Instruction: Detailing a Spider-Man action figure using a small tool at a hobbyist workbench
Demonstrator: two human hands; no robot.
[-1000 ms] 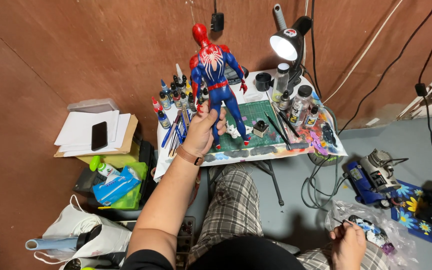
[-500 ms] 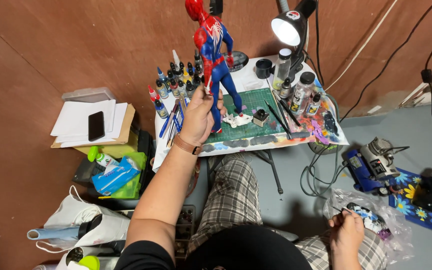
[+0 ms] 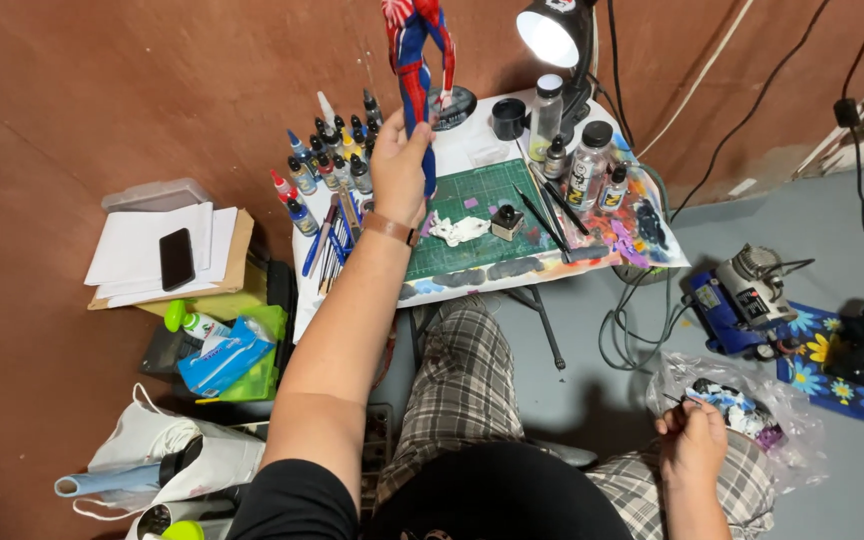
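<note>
Setting: brown-walled corner, small desk crowded with paint bottles, green cutting mat, lit lamp.
Left hand: clenched round legs of red-and-blue figure, raised above desk.
Right hand: low by clear plastic bag, seemingly pinching a small dark tool.

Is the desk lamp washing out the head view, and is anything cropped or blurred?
Head view: the lamp head blows out white; the cutting mat stays readable. The figure in the left hand is cropped at the top edge. The right hand looks sharp.
</note>
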